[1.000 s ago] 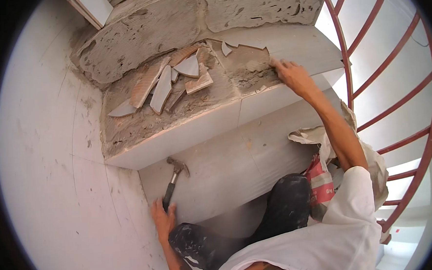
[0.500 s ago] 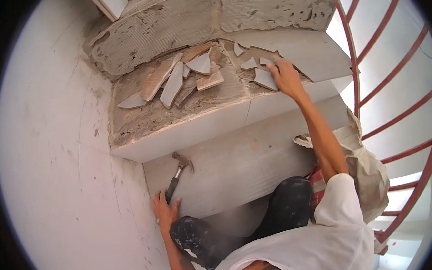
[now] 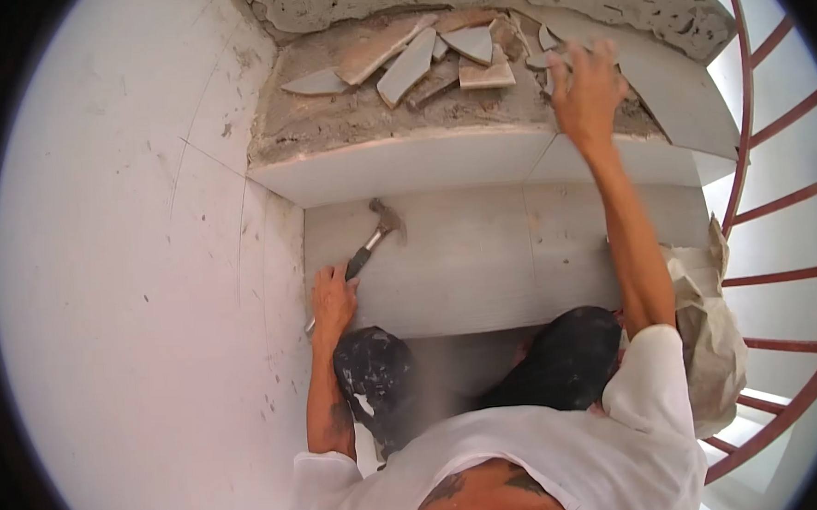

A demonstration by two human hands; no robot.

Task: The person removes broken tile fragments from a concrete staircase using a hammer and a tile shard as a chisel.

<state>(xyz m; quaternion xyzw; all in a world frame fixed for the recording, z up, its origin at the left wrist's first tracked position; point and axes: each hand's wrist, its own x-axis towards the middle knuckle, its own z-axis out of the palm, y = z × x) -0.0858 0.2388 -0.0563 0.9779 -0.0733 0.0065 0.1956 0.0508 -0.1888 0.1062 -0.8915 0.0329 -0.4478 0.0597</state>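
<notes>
At the left, the left hand [image 3: 334,300] is closed around the handle of a hammer [image 3: 371,244], and the hammer head rests on the grey step [image 3: 483,260], beyond the fingers. Higher up, tile pieces [image 3: 407,59] lie on the mortar [image 3: 355,119]. The right hand [image 3: 589,84] has its fingers spread wide, with small shards [image 3: 540,60] just beside the fingertips; touching or not, I cannot tell. A paper sack [image 3: 708,332] stands at the right

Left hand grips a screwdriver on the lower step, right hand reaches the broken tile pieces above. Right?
No: in the head view the left hand holds a hammer, not a screwdriver. The right hand does reach the broken tile pieces.
</notes>
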